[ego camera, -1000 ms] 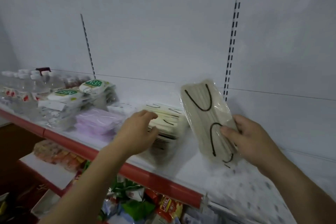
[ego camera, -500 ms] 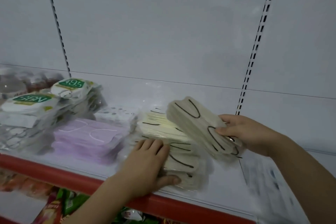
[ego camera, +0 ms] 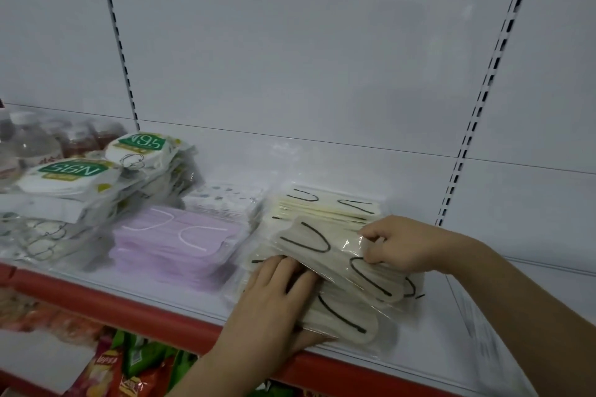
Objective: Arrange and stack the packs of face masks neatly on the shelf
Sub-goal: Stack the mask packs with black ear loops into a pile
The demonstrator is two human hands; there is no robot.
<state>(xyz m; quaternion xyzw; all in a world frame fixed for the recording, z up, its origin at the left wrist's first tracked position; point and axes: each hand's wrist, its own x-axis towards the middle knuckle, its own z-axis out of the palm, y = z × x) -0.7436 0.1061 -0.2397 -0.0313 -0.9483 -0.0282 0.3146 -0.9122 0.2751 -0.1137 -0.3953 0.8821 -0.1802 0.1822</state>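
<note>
Starting at the far left of the frame, clear bottles stand at the back of the shelf, and just right of them sit two leaning stacks of N95 packs, green labels up. Next along, lower centre-left, a neat pile of pink mask packs lies flat, with a spotted white pack pile just behind it. Moving to the middle, a pale yellow pack stack with black ear loops sits toward the back wall, and in front of it is the beige stack. Down comes the left hand, fingers laid straight and flat on that beige stack, thumb tucked along its front edge by the red shelf lip. On top, tilted across the stack, is the beige mask pack, and at centre-right the right hand pinches its right end, fingers curled over the clear wrapper. Below the shelf, at the bottom left of the frame, bright snack bags show. At the far right, a slotted upright runs up the white back panel.
</note>
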